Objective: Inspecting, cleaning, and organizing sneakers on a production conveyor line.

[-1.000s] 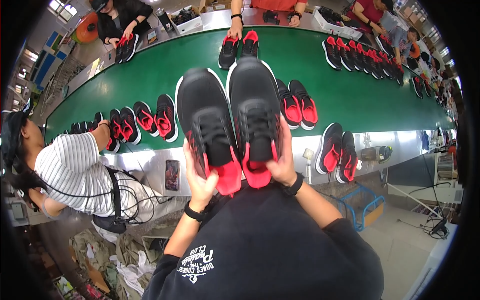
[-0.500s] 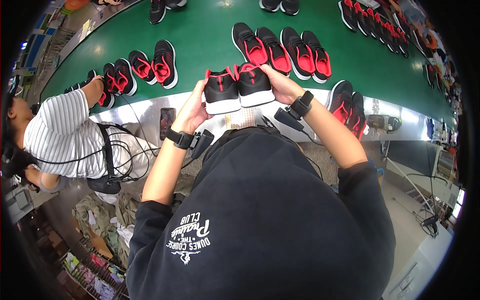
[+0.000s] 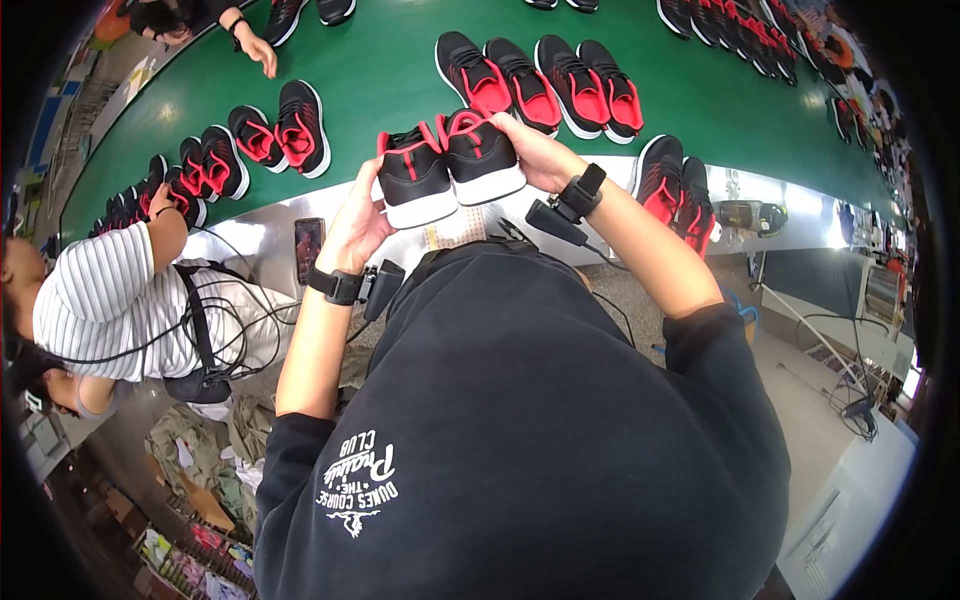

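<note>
Side by side in front of me, I hold a pair of black sneakers with red linings and white soles, heels facing me. My left hand point(image 3: 360, 222) grips the left sneaker point(image 3: 415, 180) from its outer side. Around the outer side of the right sneaker point(image 3: 482, 158) my right hand point(image 3: 537, 155) is closed. The two shoes touch along their inner sides. Just beyond them, two similar pairs, one with a sneaker point(image 3: 570, 85) in it, lie on the green table point(image 3: 375, 75). Most of my fingers are hidden behind the shoes.
At the table's right edge rests another sneaker pair point(image 3: 660, 175). A row of sneakers point(image 3: 222, 160) runs along the left, beside a co-worker in a striped top point(image 3: 110, 290). Another person's hand point(image 3: 257, 50) reaches over the far left. A phone point(image 3: 309, 250) lies on the metal edge.
The view has shifted, so the table and shoes sit a little further left and higher. A person's hand has come in at the far left. Both my hands keep their hold.
</note>
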A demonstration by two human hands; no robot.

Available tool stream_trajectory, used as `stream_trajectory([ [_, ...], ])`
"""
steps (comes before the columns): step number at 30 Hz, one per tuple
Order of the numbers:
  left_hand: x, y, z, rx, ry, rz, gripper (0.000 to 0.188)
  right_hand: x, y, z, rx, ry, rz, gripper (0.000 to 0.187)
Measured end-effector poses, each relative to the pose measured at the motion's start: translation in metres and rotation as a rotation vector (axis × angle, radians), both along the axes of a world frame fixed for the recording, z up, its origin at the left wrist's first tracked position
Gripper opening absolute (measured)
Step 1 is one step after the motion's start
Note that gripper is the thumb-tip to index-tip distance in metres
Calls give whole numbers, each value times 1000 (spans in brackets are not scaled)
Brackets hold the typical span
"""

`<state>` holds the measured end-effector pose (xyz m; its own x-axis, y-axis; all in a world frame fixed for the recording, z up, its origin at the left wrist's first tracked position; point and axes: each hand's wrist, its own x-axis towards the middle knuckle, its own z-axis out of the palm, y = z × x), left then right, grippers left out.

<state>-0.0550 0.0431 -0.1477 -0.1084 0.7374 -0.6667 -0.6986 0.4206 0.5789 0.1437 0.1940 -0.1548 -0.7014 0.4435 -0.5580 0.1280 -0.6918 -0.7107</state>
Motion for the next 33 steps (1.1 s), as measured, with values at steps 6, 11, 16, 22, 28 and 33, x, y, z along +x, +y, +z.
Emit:
stream_trajectory([
  [6, 7, -13, 4, 355, 145, -1, 113, 27, -13, 2, 423, 247, -178, 79],
  [11, 29, -12, 10, 729, 514, -184, 124, 35, -37, 34, 898, 230, -172, 122],
  [16, 50, -5, 4, 733, 487, -185, 121, 42, -56, 27, 1430, -200, -334, 134],
  [22, 77, 31, 1, 701, 407, -298, 116, 72, -52, 26, 1404, -386, -542, 130],
  [28, 144, 85, -4, 671, 275, -506, 115, 146, -28, 9, 1241, -535, -694, 105],
  [33, 223, 131, -20, 701, 441, -1018, 91, 286, -13, -46, 869, -452, -907, 99],
])
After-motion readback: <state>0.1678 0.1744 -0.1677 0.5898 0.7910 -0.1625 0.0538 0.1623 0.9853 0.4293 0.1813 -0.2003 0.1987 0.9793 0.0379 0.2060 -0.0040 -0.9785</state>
